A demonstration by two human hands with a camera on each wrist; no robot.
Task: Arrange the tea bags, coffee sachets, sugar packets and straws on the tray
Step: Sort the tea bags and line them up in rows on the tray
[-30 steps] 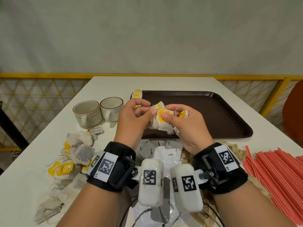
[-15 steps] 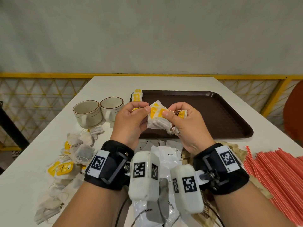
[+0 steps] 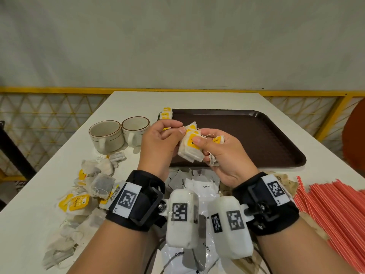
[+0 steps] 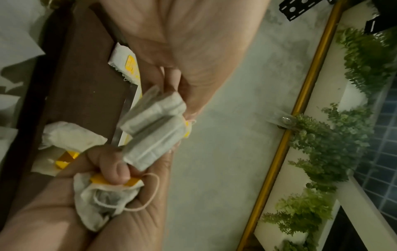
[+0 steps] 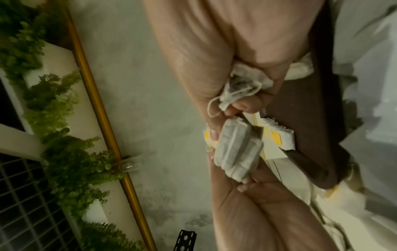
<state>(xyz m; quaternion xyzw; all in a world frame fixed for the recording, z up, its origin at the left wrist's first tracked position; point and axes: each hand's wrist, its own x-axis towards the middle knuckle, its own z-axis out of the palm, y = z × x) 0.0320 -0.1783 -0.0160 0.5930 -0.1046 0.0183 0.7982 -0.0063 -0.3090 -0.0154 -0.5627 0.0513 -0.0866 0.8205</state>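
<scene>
Head view: nearest lie coffee sachets point(image 3: 205, 186) on the table point(image 3: 39, 214). Above them, the left hand point(image 3: 158, 143) and right hand point(image 3: 223, 153) both pinch a small stack of tea bags point(image 3: 190, 147), held over the near edge of the brown tray point(image 3: 256, 139).

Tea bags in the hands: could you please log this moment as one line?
phase: sorting tea bags | left hand: pinches small stack of white paper tea bags with yellow tags | right hand: grips same stack | dark brown plastic tray: few bags at far-left corner
</scene>
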